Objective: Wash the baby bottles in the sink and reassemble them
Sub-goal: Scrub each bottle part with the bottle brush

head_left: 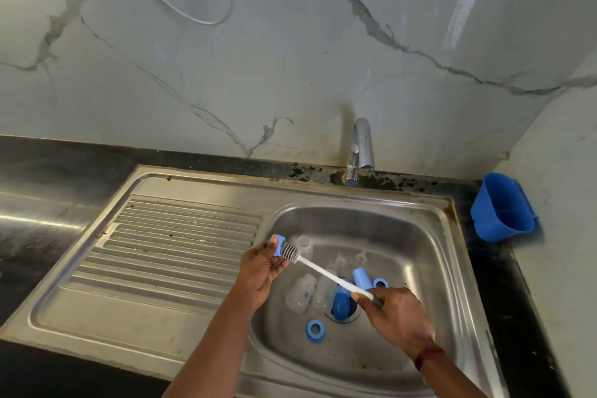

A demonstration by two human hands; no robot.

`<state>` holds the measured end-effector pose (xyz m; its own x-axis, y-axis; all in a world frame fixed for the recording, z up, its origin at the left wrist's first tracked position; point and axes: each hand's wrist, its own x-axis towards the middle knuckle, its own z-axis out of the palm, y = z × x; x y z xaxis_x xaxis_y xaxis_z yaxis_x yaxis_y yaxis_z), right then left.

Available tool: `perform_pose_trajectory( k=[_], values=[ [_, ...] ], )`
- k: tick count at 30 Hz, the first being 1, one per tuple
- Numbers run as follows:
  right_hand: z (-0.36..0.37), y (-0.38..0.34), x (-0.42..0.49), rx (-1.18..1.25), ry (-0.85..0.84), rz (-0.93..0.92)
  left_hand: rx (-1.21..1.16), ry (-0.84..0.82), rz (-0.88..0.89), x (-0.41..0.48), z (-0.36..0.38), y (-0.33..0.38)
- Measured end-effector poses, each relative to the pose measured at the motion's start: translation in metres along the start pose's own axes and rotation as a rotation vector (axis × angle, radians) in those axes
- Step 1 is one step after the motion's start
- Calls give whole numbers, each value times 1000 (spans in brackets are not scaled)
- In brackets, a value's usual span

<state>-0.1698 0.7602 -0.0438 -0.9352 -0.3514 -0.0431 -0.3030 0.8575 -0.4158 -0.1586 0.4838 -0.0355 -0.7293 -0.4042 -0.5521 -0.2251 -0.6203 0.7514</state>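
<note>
— What are the hands doing?

— The left hand (258, 271) pinches a small blue collar (279, 245) between thumb and fingertips, above the left rim of the sink basin (420, 236). The grey bristle head of a bottle brush (289, 252) is pressed against that collar. The right hand (397, 317) is curled round the far end of the brush's white handle, over the middle of the basin. A red thread (426, 355) circles that wrist.

— And the bottles?

— They are down in the basin. A clear bottle (300, 292) with a blue print lies on its side just left of the drain, and a second clear bottle (323, 292) lies touching it. A dark blue cap (342, 304) sits over the drain beside them, with a pale blue cap (361, 278) just behind it. A blue ring (316, 330) lies flat towards the basin's front edge, and another ring (381, 283) lies right of the drain. Two small clear pieces (339, 260) stand towards the back (teats, perhaps; too blurred to be sure). A clear cup (304, 244) lies by the back-left corner, near the bristles.

— What surrounds it?

— A ribbed steel draining board (181, 236) lies on the left, and a chrome tap (360, 152) stands at the back rim. Black worktop (48, 165) runs all round. A blue tub (502, 207) sits at the worktop's right edge, against the marble wall (290, 58).
</note>
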Motion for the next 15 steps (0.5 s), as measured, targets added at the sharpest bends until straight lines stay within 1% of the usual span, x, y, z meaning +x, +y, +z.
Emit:
perform_pose_trajectory(
  k=[2, 7, 11, 15],
  values=[
    [1, -1, 1, 45, -51, 75, -37, -17, 0, -1, 1, 0],
    [2, -4, -1, 124, -110, 138, -72, -20, -13, -2, -1, -5],
    [6, -2, -2, 137, -91, 148, -91, 0, -20, -4, 1, -8],
    [10, -4, -4, 173, -78, 146, -191, -58, -18, -4, 2, -6]
  ],
)
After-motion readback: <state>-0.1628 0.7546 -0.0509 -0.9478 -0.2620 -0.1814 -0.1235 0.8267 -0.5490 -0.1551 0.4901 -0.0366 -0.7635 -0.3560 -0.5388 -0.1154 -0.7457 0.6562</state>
